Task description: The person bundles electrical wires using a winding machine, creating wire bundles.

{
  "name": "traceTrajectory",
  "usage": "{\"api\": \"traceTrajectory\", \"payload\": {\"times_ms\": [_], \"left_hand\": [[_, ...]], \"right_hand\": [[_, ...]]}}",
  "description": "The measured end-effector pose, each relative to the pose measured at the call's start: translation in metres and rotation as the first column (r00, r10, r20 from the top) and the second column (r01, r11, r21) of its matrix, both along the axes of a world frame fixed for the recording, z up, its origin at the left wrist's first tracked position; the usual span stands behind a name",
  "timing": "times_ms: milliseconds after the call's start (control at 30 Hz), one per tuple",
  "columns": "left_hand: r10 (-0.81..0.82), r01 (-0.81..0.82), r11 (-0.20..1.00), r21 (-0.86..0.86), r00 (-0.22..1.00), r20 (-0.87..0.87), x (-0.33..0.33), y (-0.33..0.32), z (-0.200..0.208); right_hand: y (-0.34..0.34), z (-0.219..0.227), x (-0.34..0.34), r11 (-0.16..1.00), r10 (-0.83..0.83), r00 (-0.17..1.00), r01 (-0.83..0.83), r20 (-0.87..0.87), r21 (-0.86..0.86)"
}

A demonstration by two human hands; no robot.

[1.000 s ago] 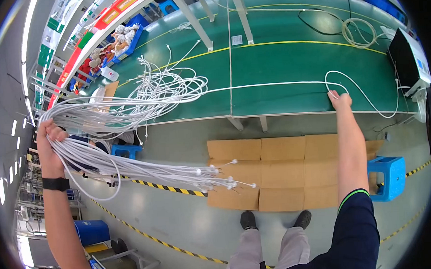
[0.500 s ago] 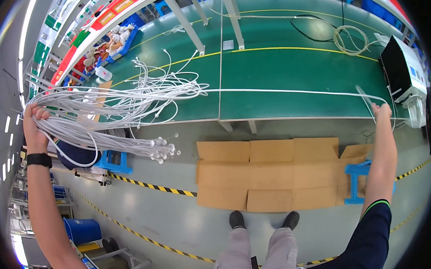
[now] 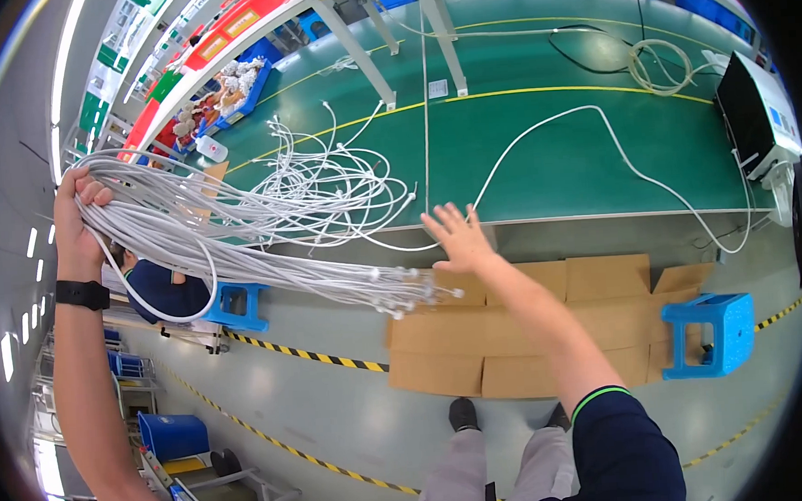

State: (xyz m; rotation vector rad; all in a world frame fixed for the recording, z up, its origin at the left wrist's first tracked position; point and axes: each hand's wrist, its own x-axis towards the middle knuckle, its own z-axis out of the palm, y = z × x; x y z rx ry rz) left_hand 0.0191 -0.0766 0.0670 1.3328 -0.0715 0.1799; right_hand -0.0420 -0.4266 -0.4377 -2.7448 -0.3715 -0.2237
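Observation:
At the far left, my left hand [image 3: 82, 213] is closed round the looped end of a thick bundle of white cables [image 3: 238, 263]. The bundle's loose ends hang past the table's front edge, their small white connectors blurred. More of the same cables lie tangled on the green table [image 3: 524, 171]. My right hand [image 3: 462, 240] is over the front edge, fingers spread. One long white cable [image 3: 614, 135] passes by its fingers; I see no grip on it. That cable arches rightward across the table and sags over the edge near a black and white machine [image 3: 757, 123].
Flattened cardboard [image 3: 532, 334] covers the floor before the table, with a blue stool [image 3: 714, 334] at its right. A person in dark clothes [image 3: 163, 290] sits at the left beside another blue stool [image 3: 239, 304]. A blue bin of parts [image 3: 238, 91] stands back left.
My right hand has come from the far right to the middle, its fingers now spread. The long cable, earlier pulled straight, lies slack in a curve. My left hand still grips the bundle.

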Motion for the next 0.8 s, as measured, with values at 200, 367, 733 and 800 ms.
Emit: {"api": "traceTrajectory", "payload": {"times_ms": [200,367,733,800], "left_hand": [[0.024,-0.024,1.000,0.018,1.000,-0.002,0.002,0.029,0.008],[0.026,-0.026,0.999,-0.036,1.000,0.001,-0.001,0.065,0.013],[0.074,-0.074,0.997,0.016,0.997,-0.006,-0.012,0.082,-0.010],[0.089,-0.089,0.996,0.033,0.996,-0.021,-0.017,0.075,-0.012]], "right_hand": [[0.039,0.035,0.016,0.890,0.233,0.956,-0.283,0.177,0.357],[-0.164,0.128,0.025,0.992,-0.064,0.807,-0.013,0.587,0.125],[-0.291,0.083,0.049,0.752,-0.649,0.760,0.632,-0.041,-0.185],[-0.265,0.061,0.038,0.790,-0.604,0.792,0.582,-0.084,-0.192]]}}
